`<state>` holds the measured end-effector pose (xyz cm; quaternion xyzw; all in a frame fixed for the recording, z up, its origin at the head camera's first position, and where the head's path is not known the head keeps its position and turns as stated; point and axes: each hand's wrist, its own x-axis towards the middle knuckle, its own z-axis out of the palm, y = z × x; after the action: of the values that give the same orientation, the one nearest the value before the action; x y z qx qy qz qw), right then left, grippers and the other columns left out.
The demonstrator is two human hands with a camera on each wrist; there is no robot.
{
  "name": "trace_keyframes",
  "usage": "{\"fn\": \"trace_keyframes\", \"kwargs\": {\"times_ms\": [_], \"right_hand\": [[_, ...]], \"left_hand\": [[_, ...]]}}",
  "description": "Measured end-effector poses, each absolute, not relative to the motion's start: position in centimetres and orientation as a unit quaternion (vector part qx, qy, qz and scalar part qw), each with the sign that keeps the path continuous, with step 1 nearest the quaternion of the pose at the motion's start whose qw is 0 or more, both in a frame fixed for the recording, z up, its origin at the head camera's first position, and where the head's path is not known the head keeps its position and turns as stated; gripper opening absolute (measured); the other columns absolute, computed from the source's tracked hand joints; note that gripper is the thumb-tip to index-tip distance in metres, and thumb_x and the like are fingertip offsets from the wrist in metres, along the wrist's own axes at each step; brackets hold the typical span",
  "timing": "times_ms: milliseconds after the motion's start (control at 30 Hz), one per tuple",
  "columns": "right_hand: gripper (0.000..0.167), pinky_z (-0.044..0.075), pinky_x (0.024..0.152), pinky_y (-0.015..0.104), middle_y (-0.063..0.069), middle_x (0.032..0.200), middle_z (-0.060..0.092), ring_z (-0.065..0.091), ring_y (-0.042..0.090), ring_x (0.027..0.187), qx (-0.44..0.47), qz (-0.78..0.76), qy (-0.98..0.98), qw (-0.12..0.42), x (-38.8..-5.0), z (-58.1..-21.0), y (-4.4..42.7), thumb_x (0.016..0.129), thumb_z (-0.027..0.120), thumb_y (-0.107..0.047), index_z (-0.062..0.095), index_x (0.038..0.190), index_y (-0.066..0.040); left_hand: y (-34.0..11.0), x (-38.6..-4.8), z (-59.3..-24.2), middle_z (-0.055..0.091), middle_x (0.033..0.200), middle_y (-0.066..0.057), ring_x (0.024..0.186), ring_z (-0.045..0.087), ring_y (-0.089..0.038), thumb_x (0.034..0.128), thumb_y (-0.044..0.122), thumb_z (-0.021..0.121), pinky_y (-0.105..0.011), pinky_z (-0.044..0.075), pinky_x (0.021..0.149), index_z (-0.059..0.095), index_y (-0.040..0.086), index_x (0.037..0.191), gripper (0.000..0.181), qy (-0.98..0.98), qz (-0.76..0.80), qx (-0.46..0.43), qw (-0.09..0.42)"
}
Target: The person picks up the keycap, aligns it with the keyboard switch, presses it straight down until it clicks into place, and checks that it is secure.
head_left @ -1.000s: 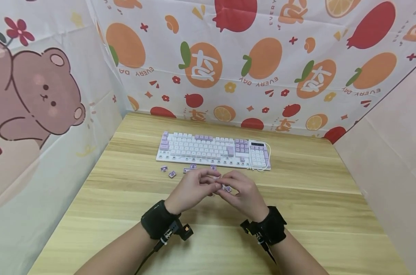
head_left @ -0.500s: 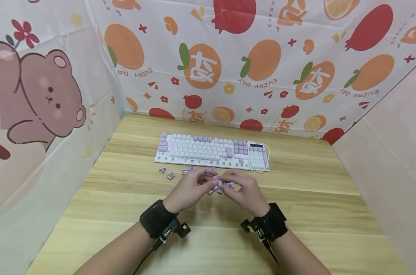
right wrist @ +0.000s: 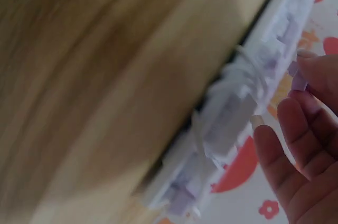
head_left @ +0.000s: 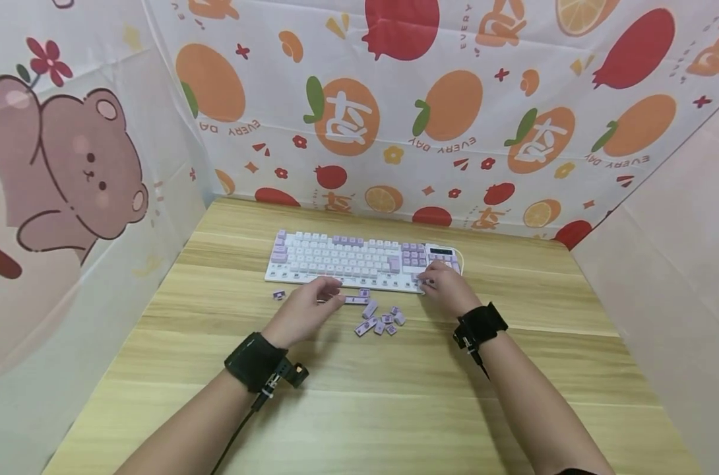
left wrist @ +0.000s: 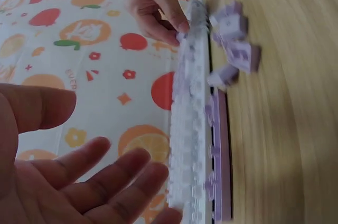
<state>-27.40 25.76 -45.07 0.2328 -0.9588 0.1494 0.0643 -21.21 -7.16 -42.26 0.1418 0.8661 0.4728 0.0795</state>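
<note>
A white and lilac keyboard [head_left: 342, 256] lies across the back of the table, with bare switches showing along its front row. My right hand [head_left: 447, 289] is over its right part, and in the right wrist view the thumb and a finger pinch a small purple keycap [right wrist: 299, 80]. My left hand [head_left: 305, 307] hovers in front of the keyboard, fingers spread and relaxed, holding nothing. Near it lies a long purple keycap [left wrist: 224, 155] along the keyboard's front edge. Loose purple keycaps [head_left: 386, 318] sit in a cluster between the hands, some upside down.
A single keycap [head_left: 279, 295] lies front left of the keyboard. The white cable [head_left: 462, 258] is looped around the keyboard's right end. Behind the wooden table [head_left: 371, 409] hangs a fruit-print cloth [head_left: 395, 155].
From close together over the keycaps, my hands have parted. The right one has moved forward and right to the keyboard with a keycap; the left has drawn away leftward, uncovering the cluster.
</note>
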Motion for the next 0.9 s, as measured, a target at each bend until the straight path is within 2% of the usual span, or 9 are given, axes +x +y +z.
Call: {"fn": "trace_keyframes", "kwargs": {"times_ms": [133, 233, 400, 667, 900], "right_hand": [[0.018, 0.055, 0.079, 0.034, 0.007, 0.096, 0.066, 0.063, 0.018, 0.086, 0.234, 0.141, -0.959, 0.071, -27.7, -45.7, 25.5, 0.088, 0.073, -0.011, 0.075, 0.104, -0.004], [0.015, 0.055, 0.079, 0.034, 0.006, 0.094, 0.068, 0.065, 0.018, 0.086, 0.23, 0.143, -0.959, 0.081, -27.7, -46.1, 25.2, 0.088, 0.074, -0.011, 0.076, 0.101, -0.005], [0.011, 0.056, 0.081, 0.033, 0.004, 0.093, 0.07, 0.067, 0.018, 0.088, 0.235, 0.144, -0.957, 0.094, -27.5, -47.0, 25.0, 0.089, 0.073, -0.012, 0.077, 0.098, -0.007], [0.013, 0.055, 0.078, 0.031, 0.004, 0.091, 0.067, 0.065, 0.019, 0.087, 0.255, 0.127, -0.951, 0.122, -27.4, -47.1, 24.9, 0.087, 0.073, -0.006, 0.078, 0.1, -0.006], [0.014, 0.055, 0.078, 0.033, 0.004, 0.093, 0.068, 0.065, 0.019, 0.086, 0.231, 0.149, -0.956, 0.103, -27.3, -47.3, 24.8, 0.088, 0.074, -0.01, 0.078, 0.1, -0.007]], "left_hand": [[-7.3, -22.3, -42.9, 0.051, 0.144, -0.019, 0.134, 0.047, -0.037, 0.0962, 0.043, 0.057, -0.054, 0.038, 0.109, 0.048, 0.002, 0.142, 0.062, 0.897, 0.411, 0.143, 0.074], [-7.5, -23.4, -43.5, 0.04, 0.151, -0.024, 0.142, 0.034, -0.041, 0.0965, 0.043, 0.056, -0.061, 0.027, 0.114, 0.043, 0.0, 0.145, 0.066, 0.92, 0.359, 0.141, 0.075], [-7.7, -24.0, -44.5, 0.026, 0.157, -0.027, 0.147, 0.02, -0.043, 0.0973, 0.043, 0.054, -0.07, 0.011, 0.113, 0.04, 0.0, 0.147, 0.067, 0.937, 0.308, 0.133, 0.094], [-7.7, -24.1, -45.3, 0.024, 0.157, -0.029, 0.144, 0.026, -0.046, 0.0966, 0.043, 0.054, -0.073, 0.012, 0.111, 0.046, -0.001, 0.144, 0.065, 0.948, 0.276, 0.14, 0.077], [-8.3, -24.2, -45.2, 0.032, 0.154, -0.029, 0.144, 0.026, -0.046, 0.0969, 0.036, 0.055, -0.073, 0.017, 0.11, 0.052, -0.001, 0.138, 0.056, 0.953, 0.265, 0.14, 0.037]]}}
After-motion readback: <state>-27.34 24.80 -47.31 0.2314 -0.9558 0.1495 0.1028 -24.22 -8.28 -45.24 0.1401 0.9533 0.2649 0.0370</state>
